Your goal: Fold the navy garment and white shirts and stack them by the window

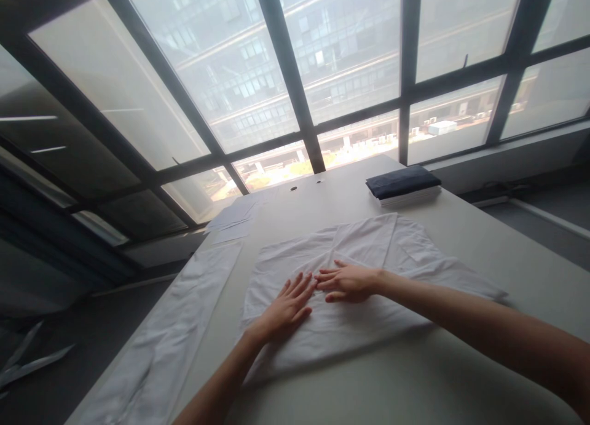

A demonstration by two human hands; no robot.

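While daylight pours through the dark-framed glass windows (pixel 350 50) across the top of the frame, it's all happening at the centre: a rumpled white cloth garment (pixel 359 246) lies spread on the broad, smooth white counter (pixel 470 246), and both hands are down on it. Left hand (pixel 288 305), palm down, fingers slightly fanned; right hand (pixel 345 282) in from the right, flat as well, their fingertips so close that I can't tell whether they touch. Neither is clamped on anything. Smoothing looks like the step in hand, and only part done, I'd say: creases run all about the fingers, and a loose end trails off to the right. The next move, as I read it, calls for open palms and light pressure, pushing outward so the fabric doesn't bunch. Over at lower left, a long, wrinkled white cloth piece (pixel 175 333) lies apart; upper right of centre, a folded navy fabric bundle (pixel 403 181) tops a neat white stack (pixel 410 197).
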